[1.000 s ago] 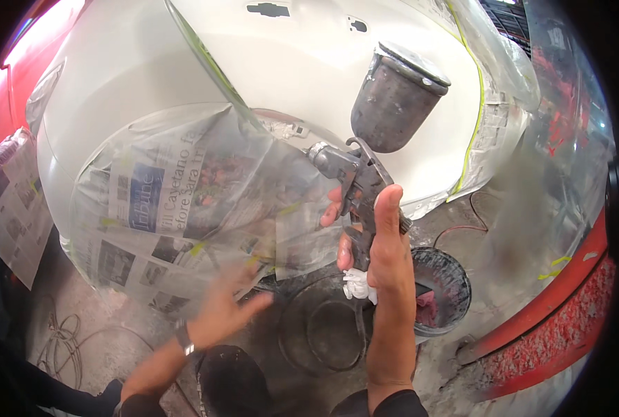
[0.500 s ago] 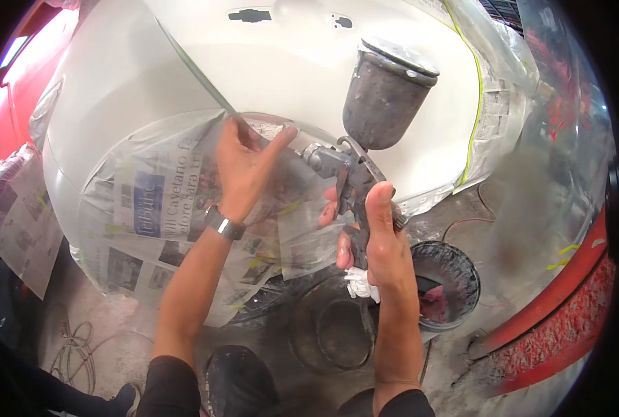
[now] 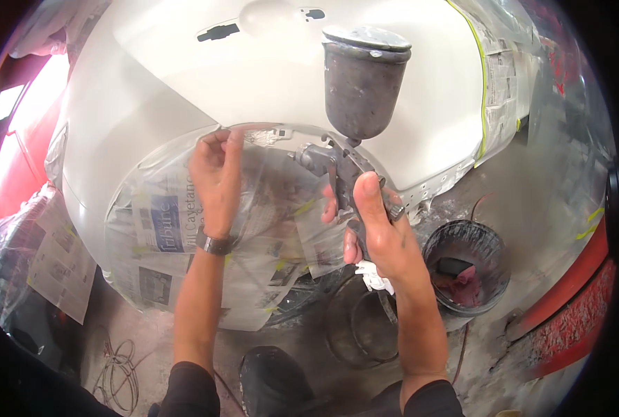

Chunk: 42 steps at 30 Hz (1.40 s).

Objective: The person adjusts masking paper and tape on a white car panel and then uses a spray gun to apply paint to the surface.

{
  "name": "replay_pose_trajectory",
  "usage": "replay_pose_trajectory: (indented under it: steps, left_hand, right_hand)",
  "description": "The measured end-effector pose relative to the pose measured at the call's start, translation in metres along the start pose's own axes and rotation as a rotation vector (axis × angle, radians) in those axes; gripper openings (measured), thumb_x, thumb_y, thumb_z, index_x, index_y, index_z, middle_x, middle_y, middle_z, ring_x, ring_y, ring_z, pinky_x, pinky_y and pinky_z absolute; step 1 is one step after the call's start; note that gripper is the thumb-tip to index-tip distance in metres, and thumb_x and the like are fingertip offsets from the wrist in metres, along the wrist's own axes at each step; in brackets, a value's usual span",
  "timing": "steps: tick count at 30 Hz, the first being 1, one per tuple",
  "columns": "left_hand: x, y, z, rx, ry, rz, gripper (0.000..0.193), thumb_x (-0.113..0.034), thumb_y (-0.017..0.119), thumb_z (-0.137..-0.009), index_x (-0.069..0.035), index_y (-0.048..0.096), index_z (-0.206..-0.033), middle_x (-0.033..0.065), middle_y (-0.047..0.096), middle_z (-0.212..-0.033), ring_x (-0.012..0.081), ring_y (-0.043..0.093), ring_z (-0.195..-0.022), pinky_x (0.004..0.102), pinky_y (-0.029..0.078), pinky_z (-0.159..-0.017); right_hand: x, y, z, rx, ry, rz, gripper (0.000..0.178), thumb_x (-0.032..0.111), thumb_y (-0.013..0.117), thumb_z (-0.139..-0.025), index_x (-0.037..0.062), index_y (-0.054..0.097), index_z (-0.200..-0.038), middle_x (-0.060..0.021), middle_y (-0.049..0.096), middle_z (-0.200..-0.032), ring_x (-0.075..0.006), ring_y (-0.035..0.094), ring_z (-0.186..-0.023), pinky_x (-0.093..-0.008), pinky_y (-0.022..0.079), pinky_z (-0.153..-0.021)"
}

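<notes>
My right hand (image 3: 391, 244) is wrapped round the grip of a spray gun (image 3: 348, 170), its thumb up along the back. The gun's dark cup (image 3: 364, 87), with a paint-smeared lid, stands above it, and the nozzle points left. A crumpled white wad (image 3: 374, 276) sits at the bottom of the grip. My left hand (image 3: 215, 182), a watch on its wrist, is at the upper edge of the masked wheel arch, where a seam in the white car body (image 3: 275, 69) ends. Its fingers are curled together; what they pinch, if anything, is hidden. Newspaper and clear film (image 3: 160, 219) cover the arch.
A dark bucket (image 3: 501, 267) with a reddish cloth stands on the floor at the right. Coiled cable (image 3: 118, 375) lies at the lower left. Red car parts (image 3: 574, 326) are at the right, and a red panel (image 3: 35, 132) at the far left.
My left hand has closed its spread thumb and fingers at the arch edge. The gun stands more upright in my right hand. The whole view has shifted a little.
</notes>
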<state>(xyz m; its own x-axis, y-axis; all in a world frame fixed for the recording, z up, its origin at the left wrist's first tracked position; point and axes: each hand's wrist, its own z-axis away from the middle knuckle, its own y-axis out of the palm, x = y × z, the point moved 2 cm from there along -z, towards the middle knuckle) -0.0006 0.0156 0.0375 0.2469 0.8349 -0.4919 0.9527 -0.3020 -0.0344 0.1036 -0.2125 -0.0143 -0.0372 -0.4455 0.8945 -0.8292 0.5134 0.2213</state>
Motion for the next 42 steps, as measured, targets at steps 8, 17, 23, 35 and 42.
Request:
replay_pose_trajectory:
  steps: [8,17,23,35,42]
  left_hand:
    - [0.008,0.005,0.012,-0.025,-0.073,0.179,0.030,-0.030,0.052,-0.108,-0.003,0.065,-0.108,0.0042,0.066,-0.094,0.0095,0.059,-0.080,0.0246,0.048,-0.069]
    - [-0.005,0.004,0.018,0.042,-0.151,0.299,0.034,-0.032,0.048,-0.110,-0.002,0.063,-0.110,0.0063,0.065,-0.098,0.0146,0.064,-0.091,0.0291,0.050,-0.080]
    - [-0.028,0.007,0.028,0.070,-0.067,0.274,0.039,-0.030,0.043,-0.111,0.002,0.066,-0.107,0.0079,0.069,-0.094,0.0157,0.065,-0.090,0.0313,0.051,-0.083]
    - [-0.044,0.006,0.041,0.124,-0.082,0.382,0.042,-0.034,0.040,-0.112,0.002,0.061,-0.118,0.0100,0.067,-0.104,0.0170,0.064,-0.092,0.0317,0.051,-0.082]
    - [-0.039,0.002,0.039,0.178,-0.148,0.422,0.046,-0.038,0.038,-0.112,0.002,0.057,-0.123,0.0114,0.065,-0.112,0.0190,0.064,-0.097,0.0323,0.051,-0.083]
  right_hand:
    - [0.001,0.003,0.002,0.033,-0.053,0.055,0.078,0.070,0.039,-0.101,-0.0015,0.064,-0.119,-0.0077,0.066,-0.087,-0.0098,0.052,-0.049,-0.0236,0.040,-0.044]
    - [0.004,0.004,0.005,0.003,0.012,-0.066,0.077,0.072,0.059,-0.091,-0.0019,0.067,-0.109,-0.0021,0.063,-0.084,-0.0094,0.049,-0.054,-0.0266,0.042,-0.052]
    - [0.020,0.007,0.019,0.069,0.005,-0.092,0.062,0.064,0.058,-0.096,0.0032,0.067,-0.106,0.0015,0.061,-0.082,-0.0075,0.047,-0.054,-0.0253,0.040,-0.052]
    - [0.032,-0.009,0.039,0.152,-0.153,-0.156,0.062,0.059,0.056,-0.100,0.0016,0.065,-0.122,0.0026,0.064,-0.088,-0.0047,0.049,-0.055,-0.0226,0.041,-0.052]
    - [0.031,-0.007,0.033,0.082,-0.200,0.013,0.090,0.079,0.034,-0.096,-0.0036,0.061,-0.123,-0.0109,0.067,-0.091,-0.0111,0.053,-0.051,-0.0244,0.042,-0.047]
